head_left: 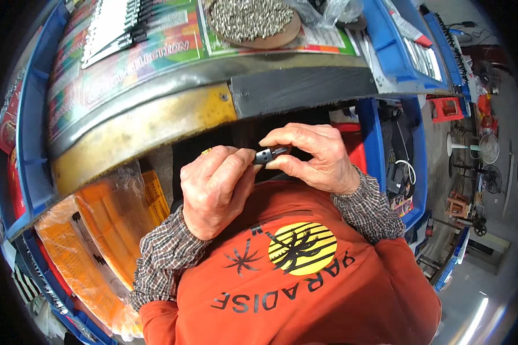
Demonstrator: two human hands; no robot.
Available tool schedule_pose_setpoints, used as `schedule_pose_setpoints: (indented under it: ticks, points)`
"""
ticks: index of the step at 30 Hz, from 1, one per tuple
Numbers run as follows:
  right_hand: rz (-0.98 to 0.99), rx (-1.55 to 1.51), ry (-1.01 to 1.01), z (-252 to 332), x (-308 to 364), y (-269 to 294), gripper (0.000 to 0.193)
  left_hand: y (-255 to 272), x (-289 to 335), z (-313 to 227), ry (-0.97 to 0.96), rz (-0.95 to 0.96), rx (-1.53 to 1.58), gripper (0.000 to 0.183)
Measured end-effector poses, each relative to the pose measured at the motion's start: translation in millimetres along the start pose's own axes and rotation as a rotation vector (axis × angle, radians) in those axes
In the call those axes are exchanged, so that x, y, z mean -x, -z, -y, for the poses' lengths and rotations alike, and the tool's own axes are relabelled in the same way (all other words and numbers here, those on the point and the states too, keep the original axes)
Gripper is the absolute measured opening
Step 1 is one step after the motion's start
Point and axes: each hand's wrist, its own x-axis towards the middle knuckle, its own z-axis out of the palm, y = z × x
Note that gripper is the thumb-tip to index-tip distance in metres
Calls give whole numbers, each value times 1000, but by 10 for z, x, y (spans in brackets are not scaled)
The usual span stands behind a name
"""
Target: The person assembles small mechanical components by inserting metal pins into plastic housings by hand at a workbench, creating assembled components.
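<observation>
Workbench point(149, 136) far, left hand point(216, 188) and right hand point(324, 156) near, dark cylinder point(263, 156) between them.
I observe the left hand pinched closed on its left end; right-hand thumb and forefinger stand parted around its narrow right end, contact I cannot tell.

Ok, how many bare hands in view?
2: the left hand holding the dark cylindrical part, the right hand around its thin end, contact unclear. No others visible.

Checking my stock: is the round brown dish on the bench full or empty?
Full, as far as it shows: small silvery metal pieces lie heaped across the round brown dish.
</observation>
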Motion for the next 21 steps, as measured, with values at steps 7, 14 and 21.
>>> schedule_pose_setpoints:
  ticks: [7,14,21]
  points:
    - [-276,309,106,62,-418,364,19,174,-172,-40,29,-36,-52,25]
    - [-292,690,123,-205,-713,486,29,352,-212,5,109,-52,-173,23]
    - [-275,737,112,-347,-762,483,34,406,-198,-6,195,-21,-188,23]
